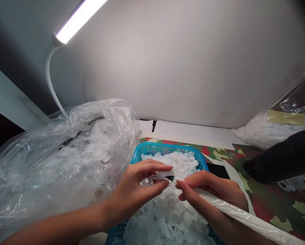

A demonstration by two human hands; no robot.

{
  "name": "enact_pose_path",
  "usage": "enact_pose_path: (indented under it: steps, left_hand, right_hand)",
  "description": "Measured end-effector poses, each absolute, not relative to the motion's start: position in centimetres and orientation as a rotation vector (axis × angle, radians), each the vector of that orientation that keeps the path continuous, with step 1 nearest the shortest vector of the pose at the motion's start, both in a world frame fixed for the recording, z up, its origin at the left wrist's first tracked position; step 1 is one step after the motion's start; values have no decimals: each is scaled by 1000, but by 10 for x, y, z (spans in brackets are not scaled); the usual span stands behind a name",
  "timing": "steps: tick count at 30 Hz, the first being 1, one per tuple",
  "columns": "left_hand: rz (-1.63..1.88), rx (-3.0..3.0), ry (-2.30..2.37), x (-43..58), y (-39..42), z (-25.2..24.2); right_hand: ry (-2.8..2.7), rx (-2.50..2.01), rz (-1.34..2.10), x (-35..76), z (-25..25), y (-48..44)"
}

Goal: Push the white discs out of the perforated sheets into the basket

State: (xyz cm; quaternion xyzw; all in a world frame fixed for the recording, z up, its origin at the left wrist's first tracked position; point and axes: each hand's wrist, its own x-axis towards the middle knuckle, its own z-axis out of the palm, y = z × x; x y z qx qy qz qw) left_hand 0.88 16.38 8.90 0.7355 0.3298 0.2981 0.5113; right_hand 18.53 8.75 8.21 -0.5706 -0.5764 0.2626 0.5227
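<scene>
My left hand (139,183) is closed in a pinch on a small translucent white plastic piece (152,179) with ring-shaped holes. In my right hand (206,187) is a craft knife (219,203), its long handle wrapped in white plastic and running to the lower right. Its dark pointed blade (170,178) meets or nearly meets the plastic piece between the left fingertips; exact contact is unclear. Below both hands stands a blue plastic basket (162,147), heaped with small round white discs (176,216).
A large clear plastic bag (116,112) holding white pieces lies at left. A lit lamp (78,22) arches over it. At right, a black object (282,156) lies near another bag of white pieces (259,131). Camouflage-patterned cloth (267,200) covers the table; a pale wall (180,68) rises behind.
</scene>
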Motion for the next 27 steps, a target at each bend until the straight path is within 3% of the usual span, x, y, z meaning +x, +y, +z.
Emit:
enact_pose_path:
  steps: [19,27]
  left_hand:
    - [735,1889,622,10,161,85]
    - [760,1891,650,9,161,86]
  right_hand:
    - [-1849,-1024,80,192,67,95]
    - [-1760,-1018,96,192,74,91]
